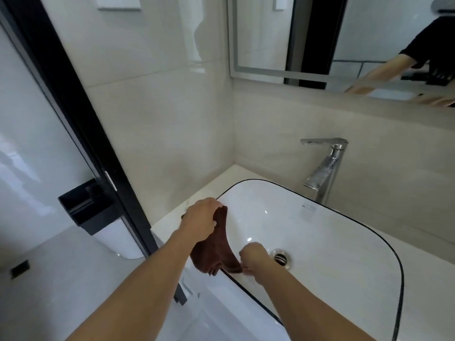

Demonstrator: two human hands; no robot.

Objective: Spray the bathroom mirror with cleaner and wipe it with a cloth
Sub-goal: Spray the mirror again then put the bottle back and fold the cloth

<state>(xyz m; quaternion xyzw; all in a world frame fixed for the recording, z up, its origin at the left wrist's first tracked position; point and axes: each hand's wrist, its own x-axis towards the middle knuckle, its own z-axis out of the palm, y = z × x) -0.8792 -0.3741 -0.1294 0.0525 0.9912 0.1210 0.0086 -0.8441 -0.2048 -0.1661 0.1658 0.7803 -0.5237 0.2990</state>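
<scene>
Pale glossy wall tiles fill the upper middle of the frame, meeting a light stone tabletop [172,219] that carries a white rectangular ceramic basin with a thin black rim [320,232] across the lower right. At the basin's far side, right of centre, a tall chrome mixer tap [322,168] stands upright with its flat spout pointing left, and a round metal drain [280,258] sits in the bowl just right of the nearer hand. Along the upper right hangs the rectangular wall mirror with a frosted border strip [270,33], its glass reflecting a dark sleeve and a bare forearm. A black-framed glass door [73,114] slants down the left side, with a black box-shaped holder [83,205] fixed beside it at mid-left. Both bare forearms reach in from the bottom edge. The left hand [200,219], at centre frame over the basin's left rim, has its grip closed around the upper end of a dark brown soft cloth [214,252]. The cloth hangs from there down and to the right, draped across the rim, to the right hand [253,260], whose fingertips pinch its lower corner in a narrow grip just above the near edge of the basin. Loose folds of the cloth sag between the two hands, partly outside the bowl
</scene>
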